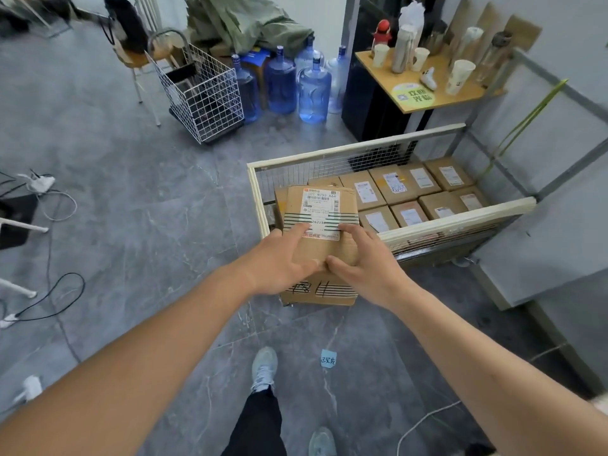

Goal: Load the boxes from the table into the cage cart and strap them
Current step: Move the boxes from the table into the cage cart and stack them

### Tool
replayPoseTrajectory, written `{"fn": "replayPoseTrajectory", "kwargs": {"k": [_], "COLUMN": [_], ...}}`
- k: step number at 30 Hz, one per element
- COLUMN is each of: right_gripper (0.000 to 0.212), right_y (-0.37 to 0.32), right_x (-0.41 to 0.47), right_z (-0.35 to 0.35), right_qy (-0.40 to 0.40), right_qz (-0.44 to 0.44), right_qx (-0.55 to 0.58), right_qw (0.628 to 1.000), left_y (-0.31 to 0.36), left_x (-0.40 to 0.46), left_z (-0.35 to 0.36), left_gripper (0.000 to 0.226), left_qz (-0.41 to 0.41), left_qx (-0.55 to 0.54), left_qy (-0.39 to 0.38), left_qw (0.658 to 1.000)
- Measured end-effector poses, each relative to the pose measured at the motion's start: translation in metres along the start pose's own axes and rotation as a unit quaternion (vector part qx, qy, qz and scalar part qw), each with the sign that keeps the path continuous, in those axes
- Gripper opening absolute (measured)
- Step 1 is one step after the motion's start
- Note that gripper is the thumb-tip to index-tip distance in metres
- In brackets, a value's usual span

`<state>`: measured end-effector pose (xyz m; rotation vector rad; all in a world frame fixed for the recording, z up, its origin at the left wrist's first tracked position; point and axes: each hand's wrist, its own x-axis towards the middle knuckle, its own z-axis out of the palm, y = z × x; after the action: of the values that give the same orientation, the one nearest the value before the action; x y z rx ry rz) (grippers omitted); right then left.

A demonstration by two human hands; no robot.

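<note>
I hold a taped cardboard box (320, 205) with a white shipping label out in front of me. It is over the near left corner of the cage cart (457, 218). My left hand (279, 261) and my right hand (365, 261) grip its near top edge. Their fingers lie spread over the top and the thumbs meet at the edge. What bears the box from below is hidden. Inside the cart, several labelled cardboard boxes (408, 192) lie packed side by side in rows. No table is in view.
A small white wire cart (204, 93) stands on the grey floor at the back, beside several blue water jugs (312, 90). A wooden shelf (424, 103) with cups is behind the cage cart. Cables (56, 291) lie on the floor at left. My feet are below.
</note>
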<state>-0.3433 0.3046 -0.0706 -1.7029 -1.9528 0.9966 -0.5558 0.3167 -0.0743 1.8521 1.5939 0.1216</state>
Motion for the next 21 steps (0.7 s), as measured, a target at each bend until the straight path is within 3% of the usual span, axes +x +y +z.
{"fn": "replayPoseTrajectory", "kwargs": {"k": [14,21], "right_gripper": [0.071,0.073], "right_y": [0.009,0.052], "right_x": [0.164,0.228], "right_z": [0.047,0.047], "right_qy": [-0.009,-0.051], "right_qz": [0.088,0.096], "right_qx": [0.003,0.027], "right_qw": [0.996,0.994], "left_y": [-0.089,-0.092], "left_x": [0.156,0.22], "left_z": [-0.047,-0.031], "left_gripper": [0.081,0.075], "left_qz": [0.001,-0.056], "left_qx": [-0.011,-0.056], "left_qy": [-0.096,-0.089], "left_qw": [0.995,0.993]}}
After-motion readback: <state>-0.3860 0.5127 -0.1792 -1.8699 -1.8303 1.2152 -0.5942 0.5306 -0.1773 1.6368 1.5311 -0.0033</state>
